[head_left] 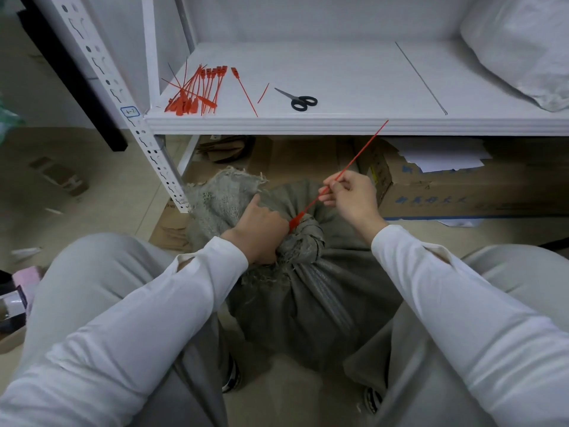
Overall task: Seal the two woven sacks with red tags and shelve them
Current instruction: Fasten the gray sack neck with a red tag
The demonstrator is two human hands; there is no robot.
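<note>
White shelf [338,97] above; on floor, left hand [257,232] clenches soft sack [308,291] neck, right hand [348,195] pinches thin, flexible red tag [354,160] w/ fingertips. Probably heavy; grip below neck.

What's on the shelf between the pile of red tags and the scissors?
In the head view, one whole red tag and a short cut-off red piece lie on the shelf between the pile of tags and the scissors.
</note>
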